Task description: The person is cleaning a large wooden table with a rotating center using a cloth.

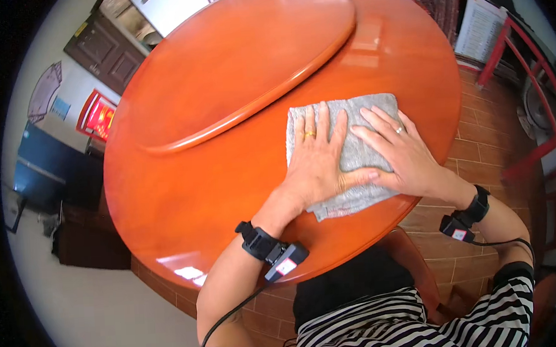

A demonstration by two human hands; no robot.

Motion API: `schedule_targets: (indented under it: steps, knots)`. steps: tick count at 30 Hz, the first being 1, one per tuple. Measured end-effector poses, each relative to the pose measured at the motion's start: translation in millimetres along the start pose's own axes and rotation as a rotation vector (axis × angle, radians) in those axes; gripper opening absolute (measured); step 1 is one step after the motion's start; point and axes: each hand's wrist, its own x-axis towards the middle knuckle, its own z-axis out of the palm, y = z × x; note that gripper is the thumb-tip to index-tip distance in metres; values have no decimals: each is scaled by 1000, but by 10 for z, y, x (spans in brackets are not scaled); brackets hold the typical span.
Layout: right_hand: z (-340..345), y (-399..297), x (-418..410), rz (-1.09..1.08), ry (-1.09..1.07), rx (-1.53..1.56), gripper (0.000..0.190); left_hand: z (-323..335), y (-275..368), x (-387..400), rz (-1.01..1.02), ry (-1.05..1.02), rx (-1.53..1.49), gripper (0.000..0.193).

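A grey cloth (364,155) lies flat on the glossy, orange-brown round table (203,191), near its right edge. My left hand (317,164) rests palm down on the cloth's left part, fingers spread, with a gold-coloured ring on one finger. On the cloth's right part lies my right hand (399,153), also palm down with fingers apart and a ring on one finger. The two thumbs meet or overlap near the cloth's lower middle. Neither hand is closed around the cloth. What lies under the palms is hidden.
A raised round turntable (234,67) of the same colour covers the table's far part. Red metal framing (532,70) stands at the right beyond the tiled floor (479,139). Close to my body, a brown chair (407,251) is beside the table's edge. A dark cabinet (90,240) stands at left.
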Motion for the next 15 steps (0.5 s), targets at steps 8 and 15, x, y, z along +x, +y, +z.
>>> schedule_targets:
  steps: [8, 15]
  knots:
    - [121, -49, -71, 66, 120, -26, 64, 64, 6, 14, 62, 44, -69, 98]
    - [254, 91, -23, 87, 99, 6, 70, 112, 17, -12, 78, 76, -120, 85]
